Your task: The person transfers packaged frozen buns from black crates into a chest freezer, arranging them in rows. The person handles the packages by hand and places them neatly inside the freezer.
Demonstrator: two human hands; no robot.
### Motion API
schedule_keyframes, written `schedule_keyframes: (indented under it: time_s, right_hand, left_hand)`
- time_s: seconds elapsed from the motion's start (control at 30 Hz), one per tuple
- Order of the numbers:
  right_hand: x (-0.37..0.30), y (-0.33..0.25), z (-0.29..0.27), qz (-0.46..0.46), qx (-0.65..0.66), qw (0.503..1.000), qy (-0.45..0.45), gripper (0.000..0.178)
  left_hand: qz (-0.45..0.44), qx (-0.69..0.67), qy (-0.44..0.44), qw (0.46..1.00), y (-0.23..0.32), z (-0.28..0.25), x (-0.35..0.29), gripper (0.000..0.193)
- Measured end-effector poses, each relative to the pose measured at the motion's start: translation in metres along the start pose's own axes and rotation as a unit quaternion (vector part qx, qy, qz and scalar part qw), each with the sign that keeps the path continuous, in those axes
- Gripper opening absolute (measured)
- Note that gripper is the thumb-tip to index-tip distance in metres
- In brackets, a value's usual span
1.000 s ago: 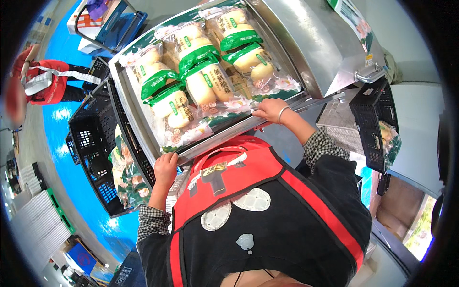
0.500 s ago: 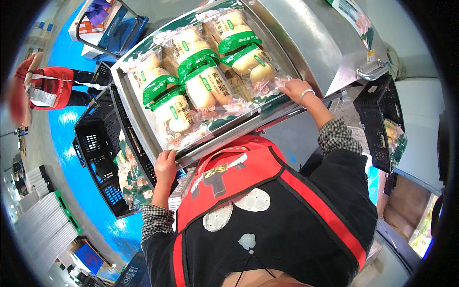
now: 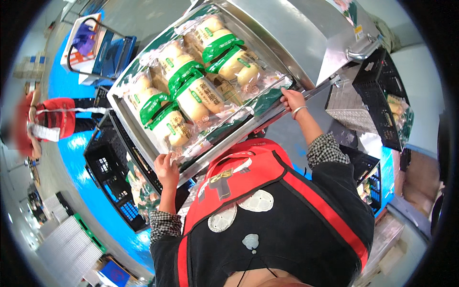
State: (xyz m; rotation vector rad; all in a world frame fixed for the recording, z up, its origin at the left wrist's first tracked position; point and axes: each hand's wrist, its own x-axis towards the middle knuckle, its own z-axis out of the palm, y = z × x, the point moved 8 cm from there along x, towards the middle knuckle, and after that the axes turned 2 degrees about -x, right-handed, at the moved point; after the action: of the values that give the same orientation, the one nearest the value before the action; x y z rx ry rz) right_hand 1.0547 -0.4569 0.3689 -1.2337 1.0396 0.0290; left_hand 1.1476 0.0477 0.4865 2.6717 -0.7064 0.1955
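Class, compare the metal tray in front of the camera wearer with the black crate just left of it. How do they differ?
The tray is silvery metal; the crate is black. The tray's walls look solid, while the crate's are pierced with holes. The tray's packages lie mostly in view; the crate's are partly hidden. Both hold packages.

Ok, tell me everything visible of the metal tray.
Shallow, four-sided and metal-looking, the tray has raised silvery rims. It lies open, slanted in view, between a black crate and a metal housing. Clear packages with green bands lie in it. The left hand is at its near-left corner, the right hand near its near-right corner; whether they grip rim or wrapping is unclear.
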Motion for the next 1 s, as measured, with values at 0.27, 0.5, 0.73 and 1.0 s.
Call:
schedule_keyframes:
  time_s: [0.27, 0.5, 0.73, 1.0]
  right_hand:
    - [0.012, 0.013, 0.005, 0.01, 0.035, 0.997, 0.072, 0.026]
    - [0.015, 0.012, 0.005, 0.001, 0.014, 0.995, 0.1, 0.031]
    - [0.015, 0.001, 0.001, -0.083, -0.074, 0.981, 0.161, 0.036]
    - [0.03, 0.011, -0.006, -0.083, -0.043, 0.977, 0.194, 0.033]
  left_hand:
    - [-0.047, -0.28, -0.056, 0.957, 0.099, 0.074, 0.142, 0.049]
    - [-0.454, -0.584, -0.202, 0.642, 0.146, 0.247, 0.207, 0.053]
    - [-0.504, -0.556, -0.164, 0.64, 0.145, 0.261, 0.223, 0.05]
    - [-0.473, -0.593, -0.145, 0.635, 0.161, 0.255, 0.232, 0.045]
